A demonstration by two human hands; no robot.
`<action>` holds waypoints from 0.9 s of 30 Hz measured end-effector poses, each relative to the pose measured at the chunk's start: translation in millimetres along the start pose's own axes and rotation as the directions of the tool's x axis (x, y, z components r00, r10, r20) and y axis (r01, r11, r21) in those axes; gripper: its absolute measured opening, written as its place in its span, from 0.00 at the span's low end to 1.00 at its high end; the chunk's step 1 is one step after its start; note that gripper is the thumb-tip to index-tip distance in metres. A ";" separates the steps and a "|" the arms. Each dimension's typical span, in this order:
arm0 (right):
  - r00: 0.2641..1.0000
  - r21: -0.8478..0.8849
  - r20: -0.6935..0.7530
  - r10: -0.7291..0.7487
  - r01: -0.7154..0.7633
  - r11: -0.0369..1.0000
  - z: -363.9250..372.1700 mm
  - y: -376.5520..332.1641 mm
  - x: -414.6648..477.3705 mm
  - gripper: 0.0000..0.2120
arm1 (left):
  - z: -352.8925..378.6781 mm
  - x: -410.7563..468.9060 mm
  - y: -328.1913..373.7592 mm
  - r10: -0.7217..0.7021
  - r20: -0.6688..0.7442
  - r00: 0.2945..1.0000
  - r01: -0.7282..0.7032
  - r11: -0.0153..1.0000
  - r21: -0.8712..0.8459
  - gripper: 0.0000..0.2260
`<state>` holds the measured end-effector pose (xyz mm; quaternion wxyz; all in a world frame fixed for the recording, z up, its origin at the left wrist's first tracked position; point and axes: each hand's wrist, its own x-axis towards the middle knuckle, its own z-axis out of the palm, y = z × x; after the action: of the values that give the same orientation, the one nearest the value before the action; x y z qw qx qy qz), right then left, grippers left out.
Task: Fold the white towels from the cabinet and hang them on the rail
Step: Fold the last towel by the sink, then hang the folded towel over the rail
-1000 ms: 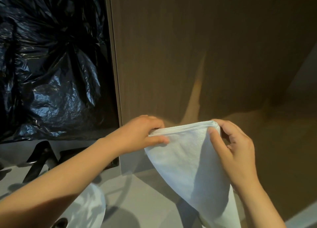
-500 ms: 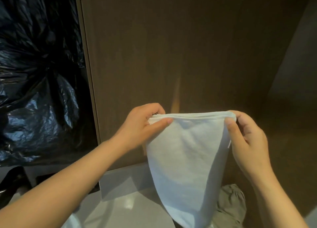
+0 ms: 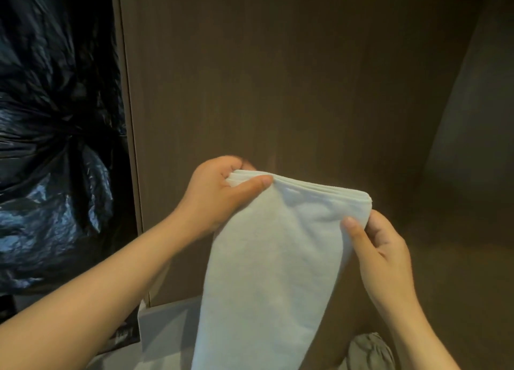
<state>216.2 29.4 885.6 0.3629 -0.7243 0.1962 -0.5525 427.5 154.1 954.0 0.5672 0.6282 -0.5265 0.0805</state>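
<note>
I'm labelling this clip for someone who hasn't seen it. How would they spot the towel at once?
Against the brown cabinet panel, right of the black plastic bag, the left hand and right hand pinch the white towel near its layered top edge. Unlike the crumpled greyish cloth below, it is white and hanging.

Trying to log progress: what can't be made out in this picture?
Head view:
Folded white cloth towel: lower end cut off by bottom edge.
Left hand and right hand: fingers partly hidden behind towel.
Crumpled grey fabric: cut by bottom edge, unidentifiable.
Rail: outside frame.
</note>
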 end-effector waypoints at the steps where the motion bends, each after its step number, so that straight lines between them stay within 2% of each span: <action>1: 1.000 0.016 -0.015 -0.016 0.016 1.000 6.2 -7.2 1.7 0.06 | -8.1 0.3 0.2 -0.016 -0.008 1.000 0.015 1.000 -0.021 0.11; 6: 0.987 -0.007 -0.090 -0.131 0.130 0.991 41.6 -45.4 12.4 0.08 | -47.3 -1.1 -0.9 -0.086 -0.029 0.996 0.082 0.992 -0.100 0.10; 12: 0.963 -0.044 -0.074 -0.258 0.255 0.966 83.5 -107.5 10.3 0.07 | -113.3 -8.0 -7.7 -0.098 -0.033 0.995 0.085 0.960 -0.266 0.13; 15: 0.953 -0.068 -0.059 -0.297 0.293 0.954 111.7 -140.8 1.0 0.07 | -155.4 -12.5 -8.6 -0.065 -0.057 0.996 0.048 0.964 -0.261 0.13; 17: 0.949 -0.082 -0.071 -0.308 0.302 0.950 133.1 -160.4 -7.3 0.08 | -183.8 -15.3 -10.8 -0.048 -0.079 0.996 0.029 0.973 -0.229 0.15; 19: 0.948 -0.091 -0.086 -0.306 0.298 0.950 152.8 -176.4 -16.3 0.09 | -210.7 -19.3 -16.0 -0.043 -0.064 0.997 0.025 0.964 -0.266 0.18; 22: 0.942 -0.111 -0.118 -0.315 0.303 0.947 175.7 -198.0 -28.1 0.11 | -242.2 -30.4 -32.4 -0.061 0.109 0.992 0.096 0.932 -0.350 0.20; 25: 0.936 -0.130 -0.130 -0.327 0.311 0.942 191.4 -218.2 -33.6 0.11 | -258.6 -46.3 -49.8 -0.071 0.347 0.935 0.222 0.881 -0.418 0.20; 27: 0.939 -0.139 -0.131 -0.319 0.302 0.943 197.2 -229.4 -32.7 0.13 | -264.5 -52.3 -56.8 -0.084 0.412 0.907 0.290 0.834 -0.470 0.18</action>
<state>365.2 264.0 1009.5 0.2120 -0.7222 0.1383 -0.6437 578.8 383.7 972.8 0.6098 0.5038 -0.5613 -0.2433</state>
